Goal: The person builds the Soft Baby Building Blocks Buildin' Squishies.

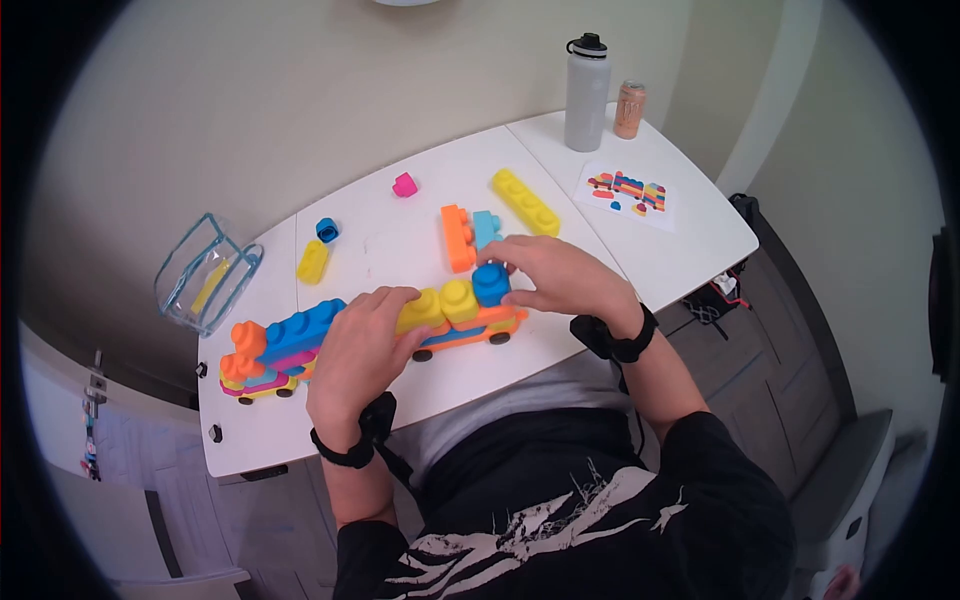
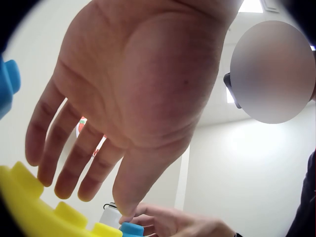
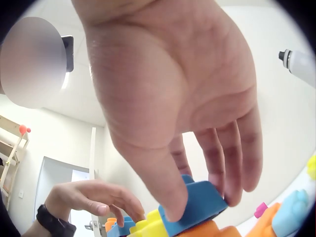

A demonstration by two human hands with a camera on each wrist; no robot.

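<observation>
A toy train of big studded building blocks stretches along the front of the table. At its right end my right hand point(image 1: 565, 280) pinches a blue block point(image 1: 490, 285) between thumb and fingers; the block point(image 3: 200, 207) sits slightly tilted over orange in the right wrist view. Left of it are a yellow block point(image 1: 458, 300) and a longer yellow one point(image 1: 418, 310), on an orange wheeled car point(image 1: 490, 325). My left hand point(image 1: 360, 345) hovers over the train's middle, fingers relaxed and extended near the yellow studs point(image 2: 69, 212). A long blue block point(image 1: 300, 328) lies further left, partly hidden by that hand.
Behind the train lie orange point(image 1: 458, 238), light blue point(image 1: 486, 228), long yellow point(image 1: 525, 203), pink point(image 1: 404, 185), dark blue point(image 1: 327, 230) and small yellow point(image 1: 312, 262) blocks. A picture sheet point(image 1: 628, 195), bottle point(image 1: 586, 100) and can point(image 1: 629, 110) are right; a clear bag point(image 1: 210, 275) stands left.
</observation>
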